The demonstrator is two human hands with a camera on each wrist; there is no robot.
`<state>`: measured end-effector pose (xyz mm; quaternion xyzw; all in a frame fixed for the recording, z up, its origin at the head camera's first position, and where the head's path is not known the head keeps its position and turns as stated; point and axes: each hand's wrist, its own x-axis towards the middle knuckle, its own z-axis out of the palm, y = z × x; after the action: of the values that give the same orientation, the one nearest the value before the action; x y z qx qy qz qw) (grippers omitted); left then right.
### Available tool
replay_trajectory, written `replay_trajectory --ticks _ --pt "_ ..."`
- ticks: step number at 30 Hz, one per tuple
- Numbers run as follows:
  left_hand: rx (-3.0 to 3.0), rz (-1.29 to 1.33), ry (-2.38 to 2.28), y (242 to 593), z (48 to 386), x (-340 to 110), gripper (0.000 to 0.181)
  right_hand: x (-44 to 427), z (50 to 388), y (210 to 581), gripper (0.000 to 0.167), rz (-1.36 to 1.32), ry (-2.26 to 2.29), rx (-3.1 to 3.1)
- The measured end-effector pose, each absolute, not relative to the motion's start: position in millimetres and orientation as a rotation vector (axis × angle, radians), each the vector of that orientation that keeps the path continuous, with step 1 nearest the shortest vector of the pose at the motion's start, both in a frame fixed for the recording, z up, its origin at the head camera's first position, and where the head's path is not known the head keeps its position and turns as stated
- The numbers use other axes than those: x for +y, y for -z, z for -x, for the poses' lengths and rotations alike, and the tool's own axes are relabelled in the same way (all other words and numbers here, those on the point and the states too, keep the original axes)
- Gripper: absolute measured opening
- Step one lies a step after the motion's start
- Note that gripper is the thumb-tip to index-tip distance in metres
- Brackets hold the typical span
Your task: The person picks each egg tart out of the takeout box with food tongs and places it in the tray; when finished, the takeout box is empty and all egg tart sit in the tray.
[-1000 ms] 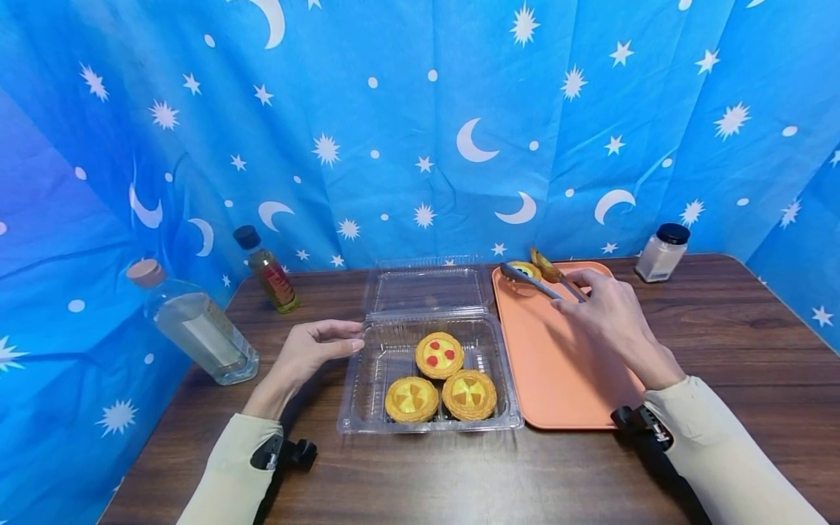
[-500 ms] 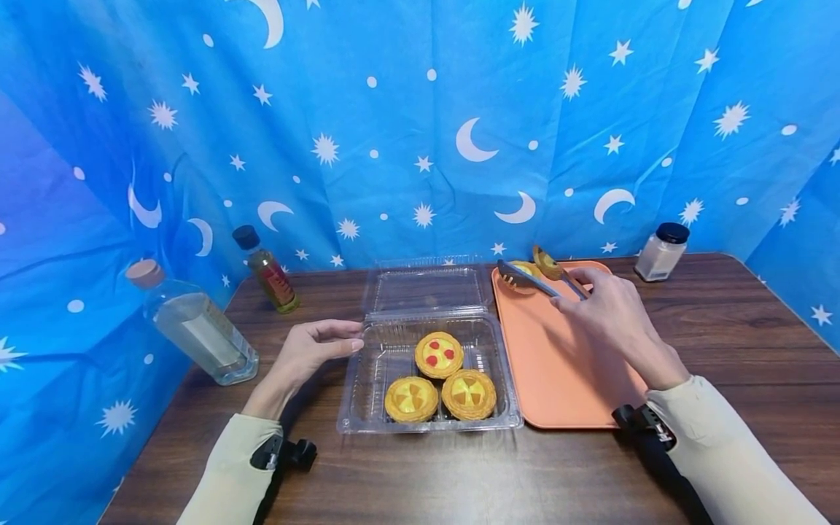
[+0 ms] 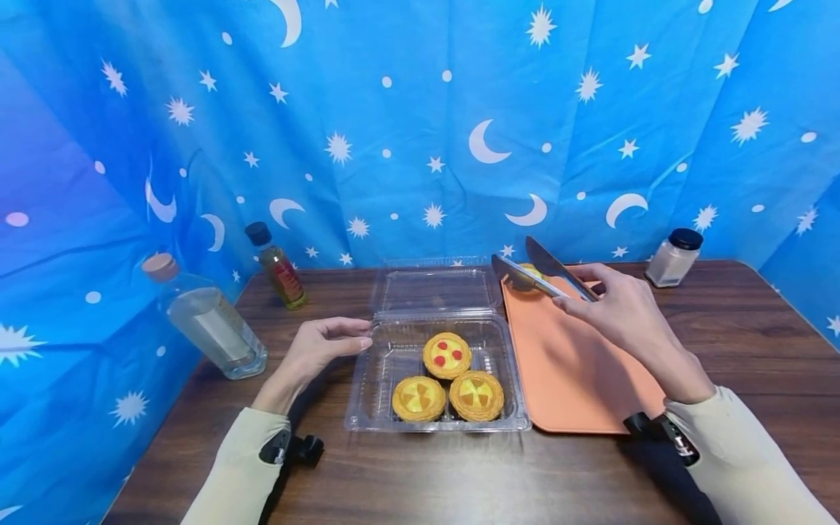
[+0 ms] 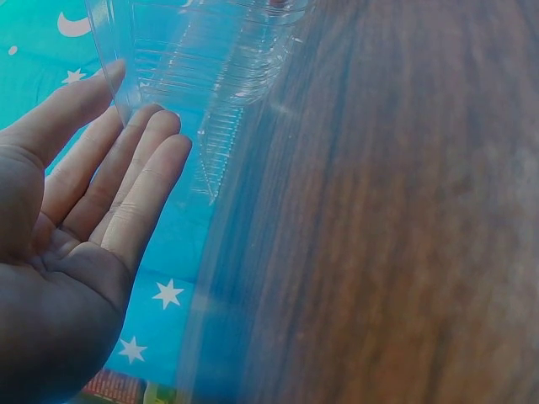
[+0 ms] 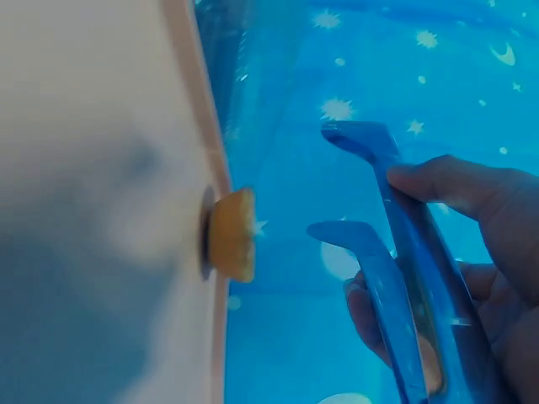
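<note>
My right hand (image 3: 620, 302) grips metal tongs (image 5: 413, 278). In the right wrist view their arms are spread, with nothing between the tips. Beyond them, apart from the tips, an egg tart (image 5: 232, 236) sits at the far end of the orange tray (image 3: 571, 364); the tongs partly hide it in the head view. My left hand (image 3: 321, 346) touches the left rim of an open clear plastic container (image 3: 394, 343) with nearly straight thumb and fingers. Inside are a tart with red dots (image 3: 448, 356) and two tarts (image 3: 418, 399) with wedge patterns.
A large clear bottle (image 3: 216, 321) with a cork-coloured cap and a small dark-capped bottle (image 3: 282, 273) stand at the left. A black-lidded jar (image 3: 674, 259) is at the back right. The container's lid (image 3: 436, 288) lies folded back near the blue curtain (image 3: 420, 146).
The tongs have risen off the tart on the tray, and their tips are turned differently. My left hand keeps its place at the container's rim. The head view has shifted slightly.
</note>
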<state>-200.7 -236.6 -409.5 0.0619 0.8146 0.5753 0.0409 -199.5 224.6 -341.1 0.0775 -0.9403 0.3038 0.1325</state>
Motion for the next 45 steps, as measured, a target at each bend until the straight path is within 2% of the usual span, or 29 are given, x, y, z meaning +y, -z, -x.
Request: replay_trajectory --ticks 10,19,27,45 --pt "2.498 -0.190 -1.755 409 201 -236 0.040 210 181 324 0.063 -0.364 -0.929 -2.756" --pt "2.495 -0.179 -1.757 408 202 -236 0.041 200 168 312 0.056 -0.567 -0.947 -2.734" --pt "2.492 -0.181 -1.760 409 202 -236 0.041 188 153 316 0.054 -0.630 -1.002 -2.800" --pt "2.500 -0.187 -1.751 410 201 -237 0.042 168 148 331 0.050 -0.985 -1.112 -2.801"
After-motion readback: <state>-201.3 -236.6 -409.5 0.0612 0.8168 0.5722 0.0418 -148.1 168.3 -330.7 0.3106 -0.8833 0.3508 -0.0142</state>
